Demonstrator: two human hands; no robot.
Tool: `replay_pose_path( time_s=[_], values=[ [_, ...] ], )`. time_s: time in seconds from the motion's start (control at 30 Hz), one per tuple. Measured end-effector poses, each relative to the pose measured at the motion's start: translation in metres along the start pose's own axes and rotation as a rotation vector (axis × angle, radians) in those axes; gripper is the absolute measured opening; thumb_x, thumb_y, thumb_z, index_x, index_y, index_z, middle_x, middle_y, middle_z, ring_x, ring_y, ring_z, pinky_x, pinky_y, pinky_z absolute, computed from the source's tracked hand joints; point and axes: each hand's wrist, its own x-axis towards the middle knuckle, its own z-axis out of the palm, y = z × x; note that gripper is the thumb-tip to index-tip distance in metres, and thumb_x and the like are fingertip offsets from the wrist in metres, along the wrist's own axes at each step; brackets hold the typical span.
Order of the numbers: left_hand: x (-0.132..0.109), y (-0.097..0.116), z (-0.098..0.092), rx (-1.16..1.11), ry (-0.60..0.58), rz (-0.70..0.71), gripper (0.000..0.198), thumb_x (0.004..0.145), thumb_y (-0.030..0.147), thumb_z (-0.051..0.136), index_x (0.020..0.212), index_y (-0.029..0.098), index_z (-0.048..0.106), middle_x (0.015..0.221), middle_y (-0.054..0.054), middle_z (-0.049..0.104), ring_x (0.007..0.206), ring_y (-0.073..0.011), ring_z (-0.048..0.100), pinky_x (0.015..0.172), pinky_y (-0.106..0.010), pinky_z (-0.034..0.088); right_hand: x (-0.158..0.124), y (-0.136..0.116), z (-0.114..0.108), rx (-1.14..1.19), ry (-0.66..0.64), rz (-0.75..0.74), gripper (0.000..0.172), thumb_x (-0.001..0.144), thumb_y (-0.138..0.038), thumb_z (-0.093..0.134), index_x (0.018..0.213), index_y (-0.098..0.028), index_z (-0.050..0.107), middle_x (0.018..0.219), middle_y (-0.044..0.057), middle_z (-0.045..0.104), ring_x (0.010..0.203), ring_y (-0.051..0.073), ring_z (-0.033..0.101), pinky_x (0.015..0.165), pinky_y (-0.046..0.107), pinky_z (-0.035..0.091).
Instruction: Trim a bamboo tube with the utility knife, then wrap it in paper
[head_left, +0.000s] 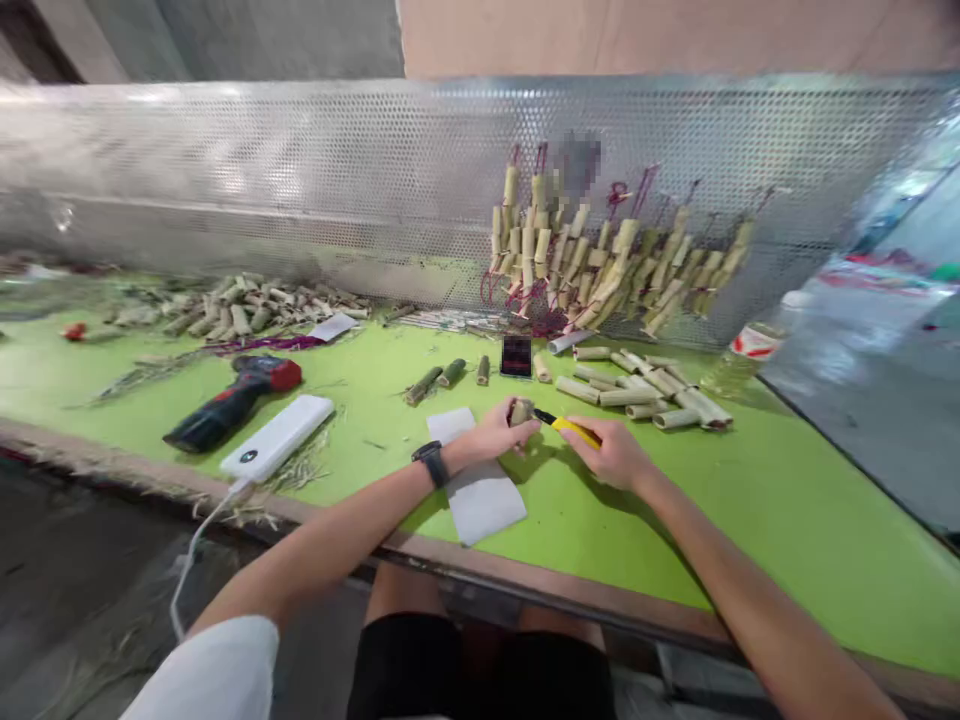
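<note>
My left hand [495, 435], with a black watch on the wrist, is closed around a short bamboo tube [520, 411] held just above the green table [750, 500]. My right hand [611, 452] grips a yellow-handled knife [571, 428], and its dark blade tip touches the end of the tube. A white sheet of paper [480, 490] lies under and in front of my left hand.
Loose bamboo pieces [649, 390] lie behind my hands, and more hang strung on the perforated metal wall [300, 190]. A small black device [516, 356] stands mid-table. At left lie a red-black power drill [234, 400], a white power bank [277, 436] with cable, and a bamboo heap [247, 305]. A bottle [742, 355] stands at right.
</note>
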Motion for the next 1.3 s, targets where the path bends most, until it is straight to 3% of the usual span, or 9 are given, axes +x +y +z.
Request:
replay_pose_path(
  time_s=[0.23, 0.47, 0.6, 0.77, 1.0, 1.17, 1.3],
  values=[
    [0.004, -0.006, -0.002, -0.052, -0.062, -0.027, 0.025, 0.088, 0.021, 0.068, 0.102, 0.017, 0.047, 0.065, 0.008, 0.053, 0.052, -0.0081, 0.057, 0.054, -0.025, 0.057, 0.000, 0.002, -0.001, -0.013, -0.044, -0.038, 0.053, 0.097, -0.057, 0.047, 0.115, -0.017, 0.076, 0.081, 0.008, 0.077, 0.052, 0.016, 0.057, 0.051, 0.028, 0.036],
    [-0.001, 0.000, 0.001, -0.044, -0.019, -0.042, 0.028, 0.087, 0.018, 0.067, 0.103, 0.018, 0.045, 0.065, 0.008, 0.057, 0.052, -0.0101, 0.061, 0.057, -0.026, 0.057, 0.000, 0.003, -0.002, -0.016, -0.036, -0.028, 0.053, 0.098, -0.058, 0.046, 0.113, -0.018, 0.077, 0.078, 0.007, 0.076, 0.048, 0.014, 0.053, 0.048, 0.027, 0.032],
    [-0.003, 0.007, 0.000, -0.005, 0.013, -0.045, 0.029, 0.085, 0.018, 0.067, 0.103, 0.019, 0.044, 0.062, 0.009, 0.053, 0.048, -0.0089, 0.055, 0.049, -0.021, 0.050, 0.000, 0.004, -0.004, -0.012, -0.032, 0.002, 0.055, 0.096, -0.059, 0.047, 0.115, -0.016, 0.076, 0.076, 0.008, 0.075, 0.048, 0.015, 0.053, 0.047, 0.028, 0.031],
    [-0.004, 0.009, 0.000, -0.045, -0.015, -0.146, 0.029, 0.086, 0.020, 0.066, 0.103, 0.022, 0.043, 0.059, 0.011, 0.045, 0.042, -0.0061, 0.043, 0.041, -0.016, 0.032, 0.000, 0.003, -0.003, 0.016, -0.058, -0.012, 0.056, 0.097, -0.060, 0.046, 0.115, -0.017, 0.076, 0.078, 0.008, 0.075, 0.050, 0.015, 0.054, 0.048, 0.028, 0.033],
    [-0.005, 0.010, -0.001, 0.024, -0.076, -0.114, 0.045, 0.084, 0.052, 0.073, 0.105, 0.022, 0.046, 0.063, 0.009, 0.048, 0.046, -0.0072, 0.043, 0.045, -0.020, 0.035, 0.000, 0.000, -0.004, 0.017, -0.066, -0.028, 0.056, 0.098, -0.060, 0.045, 0.115, -0.017, 0.075, 0.090, 0.009, 0.077, 0.063, 0.018, 0.062, 0.056, 0.029, 0.040],
    [-0.006, 0.009, 0.000, 0.210, -0.001, -0.023, 0.053, 0.080, 0.067, 0.070, 0.096, 0.021, 0.050, 0.064, 0.008, 0.046, 0.051, -0.0095, 0.044, 0.049, -0.024, 0.035, -0.001, -0.005, -0.003, 0.015, -0.077, -0.018, 0.055, 0.098, -0.058, 0.045, 0.116, -0.016, 0.076, 0.080, 0.008, 0.076, 0.054, 0.016, 0.057, 0.051, 0.029, 0.038],
    [-0.002, 0.009, -0.001, 0.324, 0.089, 0.058, 0.055, 0.079, 0.072, 0.066, 0.084, 0.019, 0.050, 0.068, 0.006, 0.047, 0.061, -0.0112, 0.044, 0.056, -0.026, 0.035, -0.001, -0.011, 0.003, -0.044, -0.017, -0.009, 0.055, 0.098, -0.057, 0.044, 0.119, -0.017, 0.076, 0.084, 0.008, 0.078, 0.050, 0.015, 0.058, 0.047, 0.028, 0.037]
  ],
)
